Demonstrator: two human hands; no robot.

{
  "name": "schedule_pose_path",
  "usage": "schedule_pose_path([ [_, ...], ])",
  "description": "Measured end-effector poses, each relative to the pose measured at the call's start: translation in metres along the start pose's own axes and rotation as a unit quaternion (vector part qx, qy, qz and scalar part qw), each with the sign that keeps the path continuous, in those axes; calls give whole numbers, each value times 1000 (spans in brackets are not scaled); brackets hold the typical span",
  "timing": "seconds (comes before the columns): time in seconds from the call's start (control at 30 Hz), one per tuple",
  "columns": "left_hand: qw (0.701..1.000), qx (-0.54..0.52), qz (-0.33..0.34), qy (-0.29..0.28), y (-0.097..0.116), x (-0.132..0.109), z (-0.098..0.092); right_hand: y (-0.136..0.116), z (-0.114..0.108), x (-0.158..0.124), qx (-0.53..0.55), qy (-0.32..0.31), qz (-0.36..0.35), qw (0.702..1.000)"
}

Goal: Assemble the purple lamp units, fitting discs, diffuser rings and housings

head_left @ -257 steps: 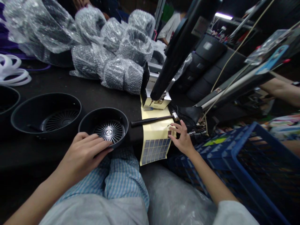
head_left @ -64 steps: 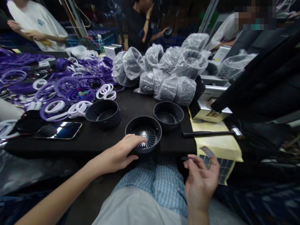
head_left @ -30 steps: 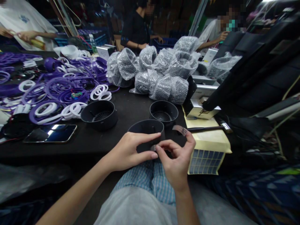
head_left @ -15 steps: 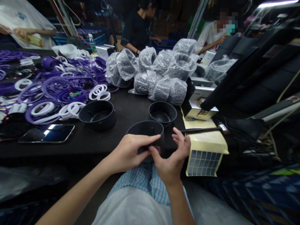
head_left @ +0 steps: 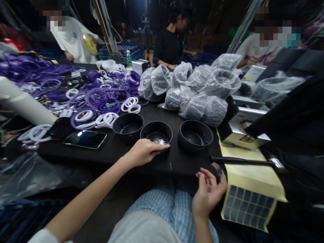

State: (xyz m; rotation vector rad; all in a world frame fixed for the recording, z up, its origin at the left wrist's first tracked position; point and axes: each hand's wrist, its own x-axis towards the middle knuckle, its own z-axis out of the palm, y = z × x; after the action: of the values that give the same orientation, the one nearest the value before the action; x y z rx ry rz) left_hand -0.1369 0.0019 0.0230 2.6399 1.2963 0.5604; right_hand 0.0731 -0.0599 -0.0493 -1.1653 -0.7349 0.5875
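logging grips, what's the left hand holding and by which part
The left hand has its fingers over the front rim of a black housing; whether that's a real grip can't be told.

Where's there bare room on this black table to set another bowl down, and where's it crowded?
Bare tabletop shows in front of the rightmost bowl, between it and the right hand. Purple and white rings crowd the left; bubble-wrapped pieces crowd behind.
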Motion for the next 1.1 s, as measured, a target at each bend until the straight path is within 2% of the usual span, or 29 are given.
schedule_pose_path([
  [0.1, 999, 19, -12, 27, -25, 25, 4, 2, -1, -4, 0, 7, 15, 1000],
  [0.17, 999, 21, -11, 43, -31, 39, 4, 3, -1, -6, 1, 8, 23, 1000],
  [0.23, 998, 20, -10, 60, -30, 43, 0, 3, -1, -6, 7, 11, 30, 999],
  [0.3, 994, 31, -35, 96, -28, 34, -8, 4, -3, -6, 12, 13, 37, 999],
  [0.4, 974, 94, -160, 129, -32, 3, -21, 7, -5, -5, 7, 16, 32, 999],
  [0.47, 959, 127, -232, 104, -39, -21, -28, 9, -5, -5, 10, 16, 18, 1000],
  [0.57, 958, 126, -254, 51, -42, -46, -35, 7, -1, -9, 35, 18, 5, 999],
  [0.67, 961, 91, -260, 30, -21, -57, -39, -1, 2, -17, 37, 17, 29, 999],
  [0.77, 965, -40, -250, 62, 13, -57, -42, -16, 6, -23, -4, -34, 65, 997],
  [0.87, 956, -201, -197, 87, 39, -51, -43, -40, 15, -23, -10, -100, 10, 995],
  [0.97, 939, -298, -155, 68, 49, -40, -43, -67, 29, -14, 12, -147, -75, 986],
  [1.1, 935, -331, -123, 40, 54, -29, -43, -92, 45, 3, -60, -310, -83, 945],
])
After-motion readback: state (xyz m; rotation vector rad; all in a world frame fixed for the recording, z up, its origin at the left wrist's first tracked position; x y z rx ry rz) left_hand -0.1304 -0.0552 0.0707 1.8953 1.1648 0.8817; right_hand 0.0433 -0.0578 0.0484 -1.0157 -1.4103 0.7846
